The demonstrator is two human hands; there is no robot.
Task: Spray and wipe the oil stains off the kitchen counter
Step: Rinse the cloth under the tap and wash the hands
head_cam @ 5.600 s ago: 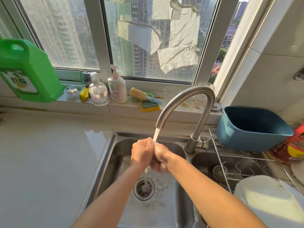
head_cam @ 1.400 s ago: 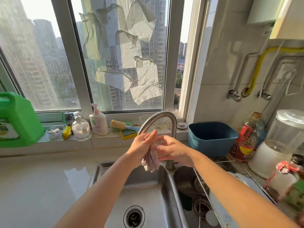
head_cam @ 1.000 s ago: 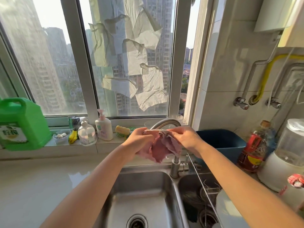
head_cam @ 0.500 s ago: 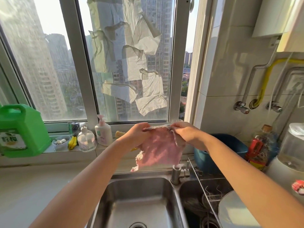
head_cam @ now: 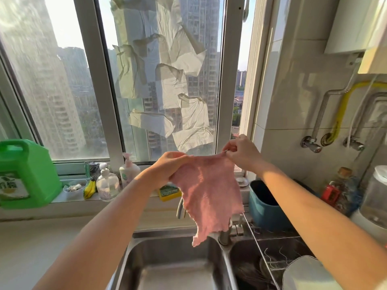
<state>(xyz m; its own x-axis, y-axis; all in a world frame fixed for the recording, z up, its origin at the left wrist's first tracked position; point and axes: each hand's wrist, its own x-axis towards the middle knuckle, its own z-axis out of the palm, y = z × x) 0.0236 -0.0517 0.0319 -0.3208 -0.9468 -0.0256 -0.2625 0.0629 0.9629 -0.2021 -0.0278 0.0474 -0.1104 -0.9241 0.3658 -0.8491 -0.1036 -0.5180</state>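
A pink cloth (head_cam: 209, 191) hangs spread out in the air above the steel sink (head_cam: 178, 266), in front of the window. My left hand (head_cam: 167, 168) grips its upper left corner in a fist. My right hand (head_cam: 243, 153) pinches its upper right corner between thumb and fingers. The lower end of the cloth dangles over the tap (head_cam: 225, 235), which is mostly hidden behind it. The pale kitchen counter (head_cam: 37, 243) lies to the left of the sink. No spray bottle is in either hand.
On the windowsill stand a green jug (head_cam: 25, 174), a clear pump bottle (head_cam: 107, 185), a white pump bottle (head_cam: 128, 170) and a yellow sponge (head_cam: 168, 192). A blue tub (head_cam: 266, 208), a dish rack (head_cam: 272, 254), bottles and a blender (head_cam: 377, 197) crowd the right.
My hands left the running tap, lifted the wrung pink cloth and pulled it apart; since half a second ago my right hand has moved right and up, stretching the cloth wider.
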